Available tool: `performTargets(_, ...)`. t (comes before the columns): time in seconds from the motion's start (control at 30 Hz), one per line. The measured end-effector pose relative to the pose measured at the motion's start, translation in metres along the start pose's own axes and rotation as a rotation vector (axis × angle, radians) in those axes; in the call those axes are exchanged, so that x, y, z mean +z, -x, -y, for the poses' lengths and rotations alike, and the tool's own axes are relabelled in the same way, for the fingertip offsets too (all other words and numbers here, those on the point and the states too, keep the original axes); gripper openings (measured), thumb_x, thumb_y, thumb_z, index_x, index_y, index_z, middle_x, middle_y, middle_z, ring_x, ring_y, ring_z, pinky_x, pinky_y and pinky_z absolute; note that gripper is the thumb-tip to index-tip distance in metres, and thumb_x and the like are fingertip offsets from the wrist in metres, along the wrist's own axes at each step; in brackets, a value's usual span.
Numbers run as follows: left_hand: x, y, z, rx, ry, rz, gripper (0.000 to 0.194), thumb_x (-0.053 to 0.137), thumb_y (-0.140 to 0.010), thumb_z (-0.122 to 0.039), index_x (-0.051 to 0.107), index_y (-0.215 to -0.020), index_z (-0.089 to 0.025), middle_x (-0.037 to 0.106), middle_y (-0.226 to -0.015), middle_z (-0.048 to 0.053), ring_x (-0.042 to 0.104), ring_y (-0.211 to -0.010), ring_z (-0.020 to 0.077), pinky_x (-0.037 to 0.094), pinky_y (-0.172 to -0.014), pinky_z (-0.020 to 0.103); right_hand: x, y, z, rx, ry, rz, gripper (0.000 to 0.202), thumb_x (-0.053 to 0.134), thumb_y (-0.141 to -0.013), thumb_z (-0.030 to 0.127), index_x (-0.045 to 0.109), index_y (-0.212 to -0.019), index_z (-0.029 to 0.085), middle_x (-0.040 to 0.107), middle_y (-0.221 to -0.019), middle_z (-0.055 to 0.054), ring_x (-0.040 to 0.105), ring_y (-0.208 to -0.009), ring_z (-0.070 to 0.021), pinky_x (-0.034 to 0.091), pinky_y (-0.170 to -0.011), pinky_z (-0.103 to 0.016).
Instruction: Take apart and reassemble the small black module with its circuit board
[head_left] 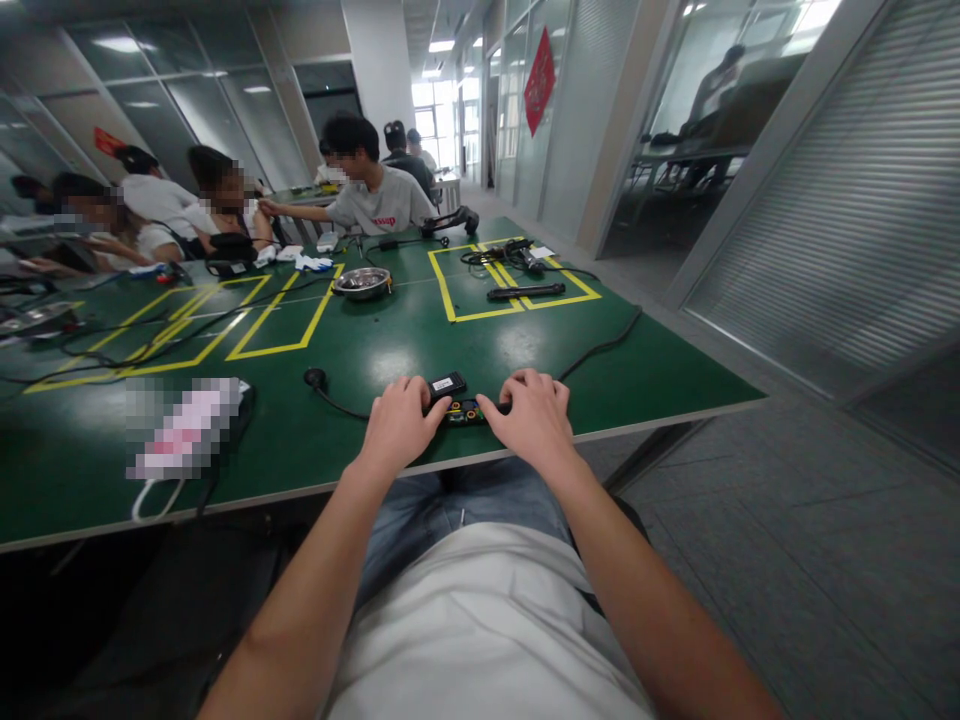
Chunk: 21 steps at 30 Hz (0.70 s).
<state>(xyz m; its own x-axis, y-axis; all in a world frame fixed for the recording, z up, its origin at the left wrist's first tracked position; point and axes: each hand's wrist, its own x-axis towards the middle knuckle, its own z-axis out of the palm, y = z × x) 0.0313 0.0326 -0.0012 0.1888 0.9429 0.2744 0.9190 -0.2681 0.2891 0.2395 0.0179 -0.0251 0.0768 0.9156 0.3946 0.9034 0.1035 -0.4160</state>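
Observation:
At the table's near edge, an opened black power adapter lies with its circuit board and round yellowish parts showing. My left hand is closed on its left end, thumb along the board's side. Closed on the right end is my right hand, its thumb pointing toward the board. Just behind the board sits a black cover with a white label, close to my left fingers. A cord with a black plug runs out on the left, and another black cable leads away on the right. My fingers hide both adapter ends.
On the green table stand a metal bowl and a black bar-shaped piece inside yellow tape outlines. A blurred pink item lies left. Coiled cables are farther back. Several people sit beyond, one in a grey shirt.

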Motion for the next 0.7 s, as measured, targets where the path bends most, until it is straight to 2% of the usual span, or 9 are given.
performTargets(0.13, 0.002, -0.012, 0.008, 0.038, 0.178, -0.101, 0.018, 0.064, -0.104, -0.035, 0.072, -0.109, -0.020, 0.071, -0.118, 0.011, 0.068, -0.109, 0.0277, 0.053, -0.101, 0.043, 0.000, 0.002, -0.001, -0.023, 0.000, -0.023, 0.028, 0.054, -0.105, 0.034, 0.067, -0.082, 0.023, 0.072, -0.115, -0.012, 0.058, -0.113, -0.0305, 0.035, -0.108, -0.050)
performTargets(0.2, 0.002, -0.020, 0.010, 0.086, 0.219, -0.045, 0.022, 0.064, -0.103, -0.031, 0.076, -0.118, -0.021, 0.074, -0.127, 0.012, 0.069, -0.117, 0.0288, 0.052, -0.109, 0.045, -0.001, 0.002, -0.001, -0.029, 0.007, -0.023, 0.026, 0.053, -0.104, 0.030, 0.069, -0.085, 0.023, 0.072, -0.116, -0.012, 0.057, -0.114, -0.0308, 0.034, -0.109, -0.051)
performTargets(0.3, -0.001, -0.028, 0.009, 0.115, 0.232, 0.096, 0.026, 0.067, -0.101, -0.029, 0.080, -0.123, -0.022, 0.079, -0.130, 0.011, 0.072, -0.119, 0.0310, 0.054, -0.109, 0.046, -0.001, 0.002, 0.000, -0.023, 0.004, -0.014, 0.024, 0.056, -0.103, 0.031, 0.069, -0.084, 0.023, 0.072, -0.118, -0.012, 0.057, -0.116, -0.0314, 0.034, -0.109, -0.051)
performTargets(0.4, -0.006, -0.026, 0.005, 0.129, 0.245, 0.070, 0.028, 0.066, -0.102, -0.028, 0.082, -0.124, -0.023, 0.082, -0.125, 0.010, 0.074, -0.116, 0.0306, 0.056, -0.107, 0.046, -0.001, 0.002, 0.000, -0.015, -0.012, -0.012, 0.025, 0.058, -0.102, 0.032, 0.068, -0.081, 0.023, 0.072, -0.118, -0.012, 0.058, -0.114, -0.0313, 0.036, -0.108, -0.052)
performTargets(0.5, -0.013, -0.017, 0.002, 0.238, 0.299, 0.040, 0.030, 0.065, -0.104, -0.030, 0.081, -0.128, -0.026, 0.081, -0.128, 0.009, 0.073, -0.119, 0.0286, 0.056, -0.110, 0.045, -0.001, 0.001, 0.000, -0.015, -0.020, -0.017, 0.025, 0.058, -0.101, 0.032, 0.067, -0.079, 0.023, 0.072, -0.117, -0.012, 0.058, -0.113, -0.0312, 0.036, -0.108, -0.052)
performTargets(0.6, -0.016, -0.010, 0.001, 0.358, 0.342, 0.138, 0.029, 0.065, -0.105, -0.032, 0.082, -0.127, -0.027, 0.081, -0.129, 0.008, 0.073, -0.121, 0.0270, 0.055, -0.111, 0.044, -0.001, 0.001, 0.001, -0.011, -0.020, -0.007, 0.025, 0.058, -0.101, 0.031, 0.068, -0.080, 0.023, 0.071, -0.119, -0.012, 0.057, -0.115, -0.0311, 0.035, -0.109, -0.052)
performTargets(0.7, -0.016, -0.008, 0.001, 0.402, 0.343, 0.196, 0.028, 0.065, -0.105, -0.031, 0.083, -0.126, -0.027, 0.081, -0.129, 0.008, 0.073, -0.121, 0.0266, 0.055, -0.111, 0.044, -0.003, 0.001, 0.001, -0.001, -0.019, 0.016, 0.024, 0.058, -0.101, 0.031, 0.068, -0.081, 0.023, 0.071, -0.121, -0.012, 0.058, -0.116, -0.0312, 0.035, -0.109, -0.051)
